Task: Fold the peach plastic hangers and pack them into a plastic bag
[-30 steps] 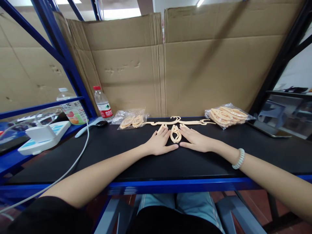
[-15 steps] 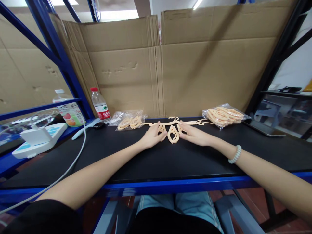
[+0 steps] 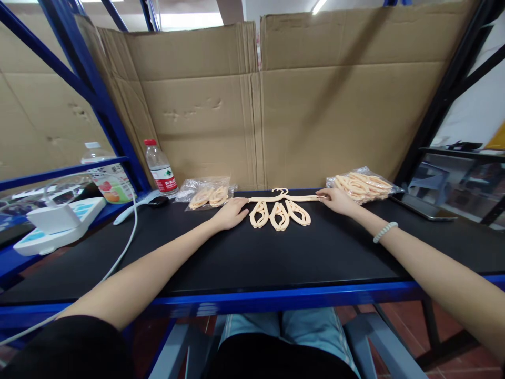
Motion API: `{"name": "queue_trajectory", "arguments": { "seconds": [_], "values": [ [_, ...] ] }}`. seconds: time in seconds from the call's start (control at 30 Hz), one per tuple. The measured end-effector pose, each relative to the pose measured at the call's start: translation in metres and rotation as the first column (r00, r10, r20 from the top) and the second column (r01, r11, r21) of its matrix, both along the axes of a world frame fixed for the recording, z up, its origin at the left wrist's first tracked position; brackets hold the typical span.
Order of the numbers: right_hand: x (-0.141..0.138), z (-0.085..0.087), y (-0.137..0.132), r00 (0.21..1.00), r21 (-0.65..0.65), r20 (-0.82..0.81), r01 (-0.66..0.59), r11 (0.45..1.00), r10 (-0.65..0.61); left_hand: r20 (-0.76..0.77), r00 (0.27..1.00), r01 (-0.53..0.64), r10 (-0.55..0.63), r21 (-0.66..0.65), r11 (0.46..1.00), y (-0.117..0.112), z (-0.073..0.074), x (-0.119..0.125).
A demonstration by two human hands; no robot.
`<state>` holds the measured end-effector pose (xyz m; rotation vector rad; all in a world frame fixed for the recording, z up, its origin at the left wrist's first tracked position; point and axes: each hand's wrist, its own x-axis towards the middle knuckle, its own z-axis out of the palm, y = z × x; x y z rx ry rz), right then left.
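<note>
A beige folding clothes hanger (image 3: 302,198) lies spread out along the back of the black tabletop, its hook toward the cardboard. My left hand (image 3: 229,213) is closed over its left end and hides the tip. At the right end, my right hand (image 3: 334,201) grips the hanger with thumb and fingers. Just in front of it lie three folded hangers in a fan: a left one (image 3: 253,215), a middle one (image 3: 275,219) and a right one (image 3: 306,216). Neither hand touches these.
A clear bag of folded hangers (image 3: 218,196) lies left; a fuller bag (image 3: 363,184) lies right, beside a dark flat device (image 3: 428,207). Further left are a red-capped bottle (image 3: 161,171), a power strip (image 3: 59,231) and a white cable (image 3: 122,252). Cardboard (image 3: 335,116) walls the back.
My hands have moved apart, from around the folded hangers to the two ends of the spread hanger. The folded hangers are now uncovered.
</note>
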<state>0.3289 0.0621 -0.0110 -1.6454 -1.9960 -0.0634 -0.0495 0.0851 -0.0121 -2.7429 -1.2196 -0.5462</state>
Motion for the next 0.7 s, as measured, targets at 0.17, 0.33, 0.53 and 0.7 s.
{"name": "queue_trajectory", "arguments": {
  "seconds": [0.17,0.33,0.53,0.7],
  "values": [
    [-0.004,-0.008,0.001,0.988,0.032,0.123,-0.093,0.995,0.088,0.025,1.0,-0.007,0.006,0.021,1.0,-0.001,0.001,-0.001],
    [-0.007,-0.011,0.003,0.981,0.072,0.128,-0.156,0.985,0.146,0.044,0.999,-0.004,0.002,0.053,0.999,-0.003,0.001,-0.001],
    [-0.012,-0.01,0.0,0.984,0.049,0.092,-0.158,0.986,0.153,0.05,0.999,0.002,-0.004,0.038,0.999,-0.006,0.003,-0.001],
    [-0.013,-0.01,-0.001,0.997,0.05,0.025,-0.07,0.996,0.069,0.092,0.996,0.004,-0.005,0.003,1.0,-0.008,0.003,-0.001]
  ]
}}
